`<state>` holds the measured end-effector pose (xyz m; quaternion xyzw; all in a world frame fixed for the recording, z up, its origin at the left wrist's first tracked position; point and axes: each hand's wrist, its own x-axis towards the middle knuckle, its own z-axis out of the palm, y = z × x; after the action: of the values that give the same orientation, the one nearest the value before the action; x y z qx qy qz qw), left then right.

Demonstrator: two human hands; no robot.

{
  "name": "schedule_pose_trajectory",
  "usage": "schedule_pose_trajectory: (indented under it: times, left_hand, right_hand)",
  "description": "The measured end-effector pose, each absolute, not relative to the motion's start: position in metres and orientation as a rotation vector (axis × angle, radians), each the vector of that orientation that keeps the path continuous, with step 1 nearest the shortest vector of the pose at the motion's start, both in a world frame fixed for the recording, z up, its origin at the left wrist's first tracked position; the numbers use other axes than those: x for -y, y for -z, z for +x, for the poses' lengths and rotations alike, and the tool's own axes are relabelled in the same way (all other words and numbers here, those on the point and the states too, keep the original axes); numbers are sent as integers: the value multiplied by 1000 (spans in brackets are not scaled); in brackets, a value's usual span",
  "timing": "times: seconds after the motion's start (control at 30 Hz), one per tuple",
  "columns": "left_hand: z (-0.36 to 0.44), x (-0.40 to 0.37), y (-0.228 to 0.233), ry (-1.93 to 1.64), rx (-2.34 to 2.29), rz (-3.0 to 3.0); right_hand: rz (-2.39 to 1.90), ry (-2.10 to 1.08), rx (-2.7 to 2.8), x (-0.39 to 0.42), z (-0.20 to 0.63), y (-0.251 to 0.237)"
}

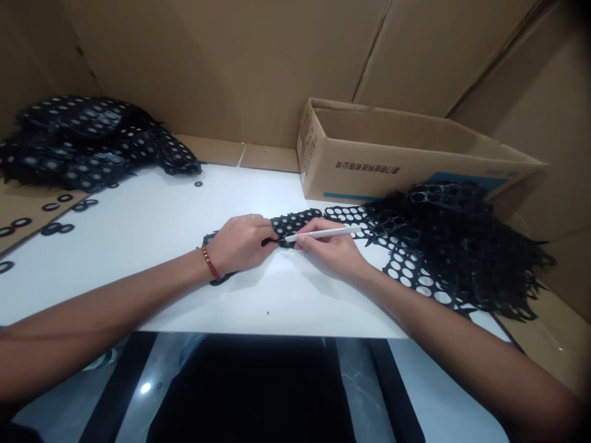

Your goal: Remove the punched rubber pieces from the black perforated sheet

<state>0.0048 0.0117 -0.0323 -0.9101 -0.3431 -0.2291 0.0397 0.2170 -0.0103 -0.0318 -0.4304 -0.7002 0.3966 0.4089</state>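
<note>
Bare forearms over white table (152,221); left hand (240,245) pinching black perforated strip (295,223) at table centre. Right hand (330,249) gripping white stick (323,232), tip on strip. Cardboard box (369,160) behind.

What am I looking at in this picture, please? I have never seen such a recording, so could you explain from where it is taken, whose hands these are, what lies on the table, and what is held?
There is no machine here. One camera sits on a person's head and looks down at that person's own two bare hands over a white table. The left hand, with a beaded bracelet on its wrist, presses on a black sheet full of round holes. The right hand holds a thin white stick like a pen, its tip at the sheet. A heap of emptied black sheets lies to the right, another heap far left, with loose black rings near it. An open cardboard box stands behind.
</note>
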Motion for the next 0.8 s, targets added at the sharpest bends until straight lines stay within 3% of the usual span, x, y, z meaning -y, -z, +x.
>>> schedule_pose_trajectory:
  times: [0.57,0.8]
  left_hand:
    - [4,-15,35,709,949,-2829]
    - [3,-17,35,714,914,-2852]
  right_hand:
    - [-959,-661,2077,11,219,33]
    - [-985,-661,2096,9,218,31]
